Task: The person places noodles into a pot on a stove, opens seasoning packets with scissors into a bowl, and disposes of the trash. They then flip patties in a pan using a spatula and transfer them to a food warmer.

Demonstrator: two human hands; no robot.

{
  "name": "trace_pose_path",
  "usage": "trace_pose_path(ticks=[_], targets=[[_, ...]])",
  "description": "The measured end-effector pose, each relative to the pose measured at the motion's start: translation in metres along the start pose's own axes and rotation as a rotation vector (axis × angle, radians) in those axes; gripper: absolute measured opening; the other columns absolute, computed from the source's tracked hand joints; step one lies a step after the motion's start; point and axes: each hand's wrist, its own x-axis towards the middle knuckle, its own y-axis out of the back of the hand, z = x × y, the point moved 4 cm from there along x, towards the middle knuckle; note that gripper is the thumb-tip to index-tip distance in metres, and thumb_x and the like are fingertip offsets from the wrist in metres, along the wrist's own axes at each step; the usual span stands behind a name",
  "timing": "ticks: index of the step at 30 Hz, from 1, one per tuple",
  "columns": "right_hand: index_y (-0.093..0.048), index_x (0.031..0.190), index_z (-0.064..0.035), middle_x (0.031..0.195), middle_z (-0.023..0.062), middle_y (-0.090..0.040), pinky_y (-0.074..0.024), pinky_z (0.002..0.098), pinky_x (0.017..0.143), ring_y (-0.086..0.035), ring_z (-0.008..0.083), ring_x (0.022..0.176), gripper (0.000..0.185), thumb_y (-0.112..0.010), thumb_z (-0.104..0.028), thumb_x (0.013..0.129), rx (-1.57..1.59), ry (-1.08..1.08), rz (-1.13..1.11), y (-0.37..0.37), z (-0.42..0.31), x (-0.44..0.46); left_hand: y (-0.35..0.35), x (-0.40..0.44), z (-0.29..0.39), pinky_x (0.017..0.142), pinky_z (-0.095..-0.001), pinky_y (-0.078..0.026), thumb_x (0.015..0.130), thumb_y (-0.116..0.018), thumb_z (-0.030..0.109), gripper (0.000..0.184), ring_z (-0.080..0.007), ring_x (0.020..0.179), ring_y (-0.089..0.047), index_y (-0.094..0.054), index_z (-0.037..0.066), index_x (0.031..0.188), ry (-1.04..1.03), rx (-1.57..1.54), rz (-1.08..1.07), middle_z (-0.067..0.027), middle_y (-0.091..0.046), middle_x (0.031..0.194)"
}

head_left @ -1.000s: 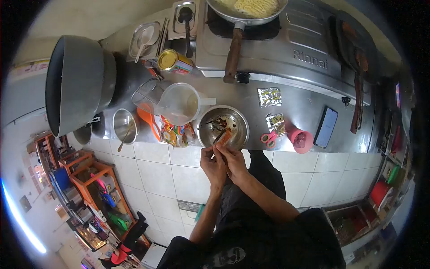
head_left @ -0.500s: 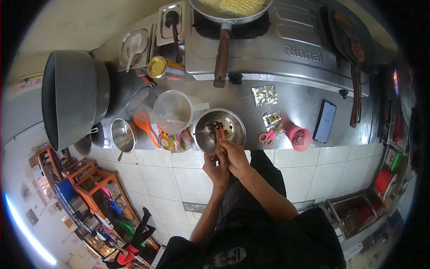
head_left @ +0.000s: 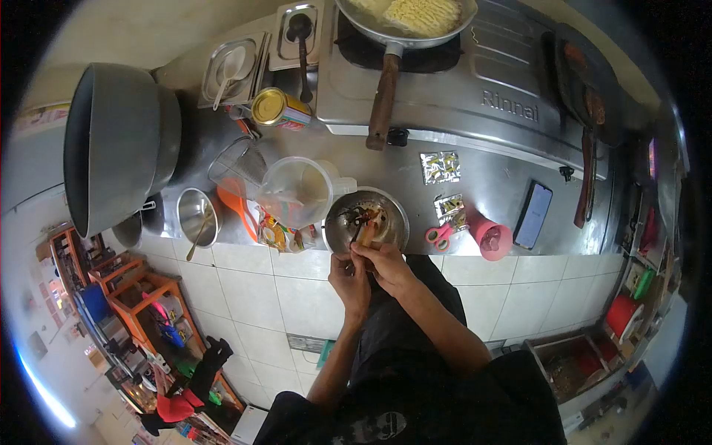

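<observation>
Both hands meet at the near rim of a steel mixing bowl, which has dark brown sauce and bits in it. Pinched in my right hand is a narrow orange-brown sachet, its far end over the bowl. My left hand is closed beside it, fingertips against the sachet's near end and a dark strip next to it. Just left of the bowl stands a clear plastic jug. On the right lie pink scissors and silver sachets.
Noodles sit in a frying pan on the stove. A pink cup and a phone are at right. Further left are a small steel bowl, a can and a large grey pot. Someone in red is behind.
The camera view has shifted slightly. My hands stay at the bowl's near rim, with the sachet still over it. The person in the background has changed posture.
</observation>
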Motion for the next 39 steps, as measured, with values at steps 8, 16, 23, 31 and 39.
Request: trace_pose_path(ticks=[8, 16, 23, 31, 39], targets=[[-0.066, 0.097, -0.0003, 0.09, 0.0036, -0.065, -0.0492, 0.0217, 0.069, -0.06, 0.0101, 0.078, 0.015, -0.065, -0.013, 0.089, 0.123, 0.014, 0.1, -0.003, -0.004, 0.012, -0.005, 0.007, -0.003, 0.053, -0.0306, -0.047, 0.088, -0.064, 0.009, 0.016, -0.0181, 0.055, -0.061, -0.052, 0.0, 0.082, -0.168, 0.118, -0.023, -0.0138, -0.063, 0.065], [-0.063, 0.101, -0.0033, 0.091, 0.0041, -0.064, -0.0485, 0.0226, 0.068, -0.06, 0.0105, 0.079, 0.015, -0.065, -0.011, 0.088, 0.167, 0.059, 0.231, 0.001, -0.008, 0.02, -0.009, 0.013, -0.012, 0.052, -0.0336, -0.051, 0.08, -0.068, -0.001, 0.018, -0.0239, 0.06, -0.065, -0.051, 0.001, 0.083, -0.546, 0.341, -0.203, -0.0136, -0.061, 0.07], [-0.063, 0.098, -0.0052, 0.086, 0.0029, -0.064, -0.0436, 0.0229, 0.061, -0.055, 0.0098, 0.07, 0.013, -0.063, -0.015, 0.091, 0.074, 0.006, 0.213, 0.009, -0.001, 0.026, 0.001, 0.011, -0.015, 0.052, -0.0323, -0.051, 0.078, -0.068, -0.003, 0.019, -0.0241, 0.062, -0.065, -0.051, 0.0, 0.085, -0.556, 0.366, -0.302, -0.0139, -0.061, 0.072], [-0.065, 0.091, -0.005, 0.082, 0.0011, -0.06, -0.0455, 0.0247, 0.063, -0.055, 0.0095, 0.069, 0.017, -0.061, -0.022, 0.092, -0.062, 0.053, 0.033, 0.012, 0.001, -0.003, 0.017, 0.006, -0.002, 0.056, -0.0309, -0.049, 0.085, -0.066, 0.004, 0.013, -0.0175, 0.062, -0.063, -0.055, 0.0, 0.083, -0.26, 0.197, -0.204, -0.0126, -0.063, 0.071], [-0.065, 0.081, -0.0046, 0.071, -0.0016, -0.058, -0.0401, 0.0227, 0.052, -0.05, 0.0069, 0.057, 0.018, -0.063, -0.021, 0.09, -0.185, 0.124, 0.202, 0.009, 0.004, 0.0, 0.024, 0.008, -0.007, 0.056, -0.0328, -0.049, 0.077, -0.072, 0.003, 0.016, -0.0221, 0.062, -0.062, -0.057, 0.0, 0.082, -0.382, 0.269, -0.36, -0.0115, -0.061, 0.072]])
